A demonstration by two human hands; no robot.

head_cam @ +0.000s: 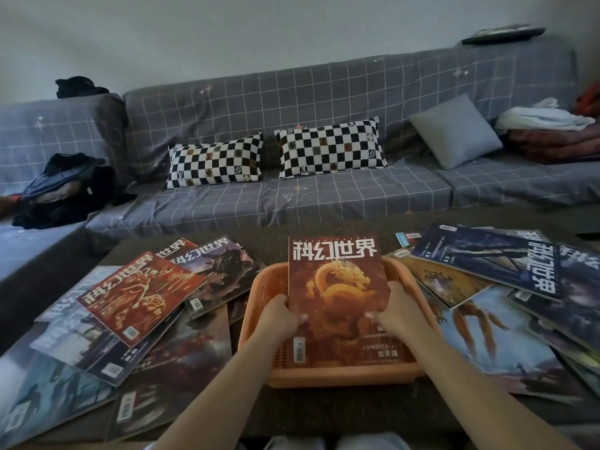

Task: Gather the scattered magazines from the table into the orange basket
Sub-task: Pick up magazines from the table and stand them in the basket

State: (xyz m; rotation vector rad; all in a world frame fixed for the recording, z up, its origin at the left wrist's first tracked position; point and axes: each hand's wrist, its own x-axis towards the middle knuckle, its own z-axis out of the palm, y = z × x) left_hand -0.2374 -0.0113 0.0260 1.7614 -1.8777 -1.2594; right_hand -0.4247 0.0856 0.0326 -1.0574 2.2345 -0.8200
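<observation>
Your left hand (281, 315) and right hand (396, 311) grip the dragon magazine (337, 297) over the orange basket (341, 376), while the piles at the desk's left (130, 306) and right (506, 303) remain ungathered.

Dark table (324, 414): orange basket (341, 376), scattered magazines (139, 295) on it.
</observation>
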